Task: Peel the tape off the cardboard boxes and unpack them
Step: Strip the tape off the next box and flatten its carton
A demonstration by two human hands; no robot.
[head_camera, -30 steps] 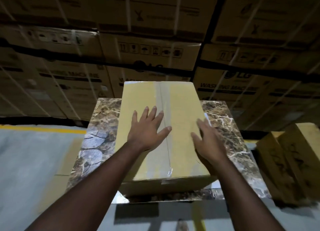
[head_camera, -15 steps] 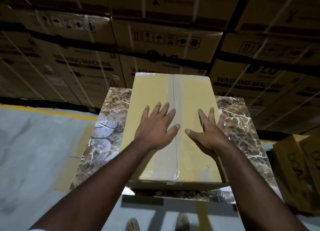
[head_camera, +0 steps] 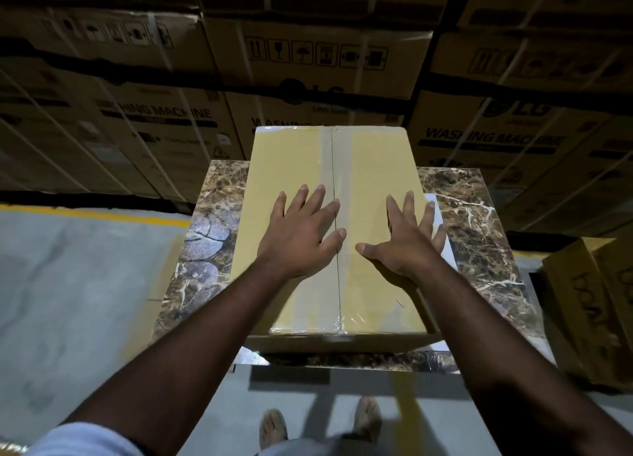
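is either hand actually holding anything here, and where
Nothing is held. The left hand and right hand lie flat, fingers spread, on top of the taped box.

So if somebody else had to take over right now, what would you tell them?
Left hand: open, flat on the box top, fingers across the tape.
Right hand: open, flat on the box's right half, outer fingers over the edge.
The cardboard box sits on the marble-patterned table.
The tape runs down the middle seam, fully stuck.
Done: nothing peeled yet.
Left: lift a tape end, peel it off, open the flaps, unpack.
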